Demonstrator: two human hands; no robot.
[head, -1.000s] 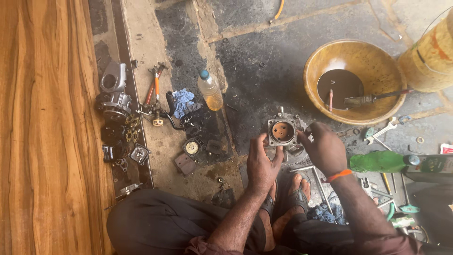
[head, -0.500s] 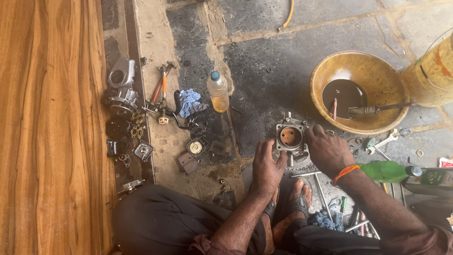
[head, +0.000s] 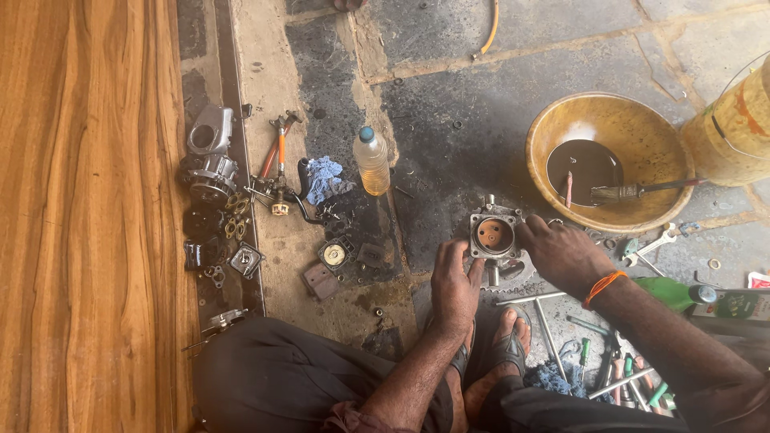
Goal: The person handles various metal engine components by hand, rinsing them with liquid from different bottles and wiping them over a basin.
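A grey metal engine part [head: 492, 234] with a round rusty-brown bore stands on the dark stone floor in front of my feet. My left hand [head: 454, 285] presses against its lower left side with the fingers on its edge. My right hand [head: 561, 255], with an orange thread around the wrist, grips its right side. Both hands hold the part upright. A toothed sprocket lies partly hidden under the part.
A yellow basin [head: 642, 136] with dark liquid and a brush sits at the right, beside a yellow container [head: 734, 128]. A small plastic bottle [head: 372, 160], blue rag [head: 323, 178], pliers [head: 279, 148] and several engine pieces [head: 210, 160] lie at the left. Tools and green bottles [head: 674, 293] crowd the lower right. Wooden boards [head: 80, 216] run along the left.
The view has shifted slightly, so the scene sits a little lower and further right in the frame. Both hands stay on the metal part with about the same grip.
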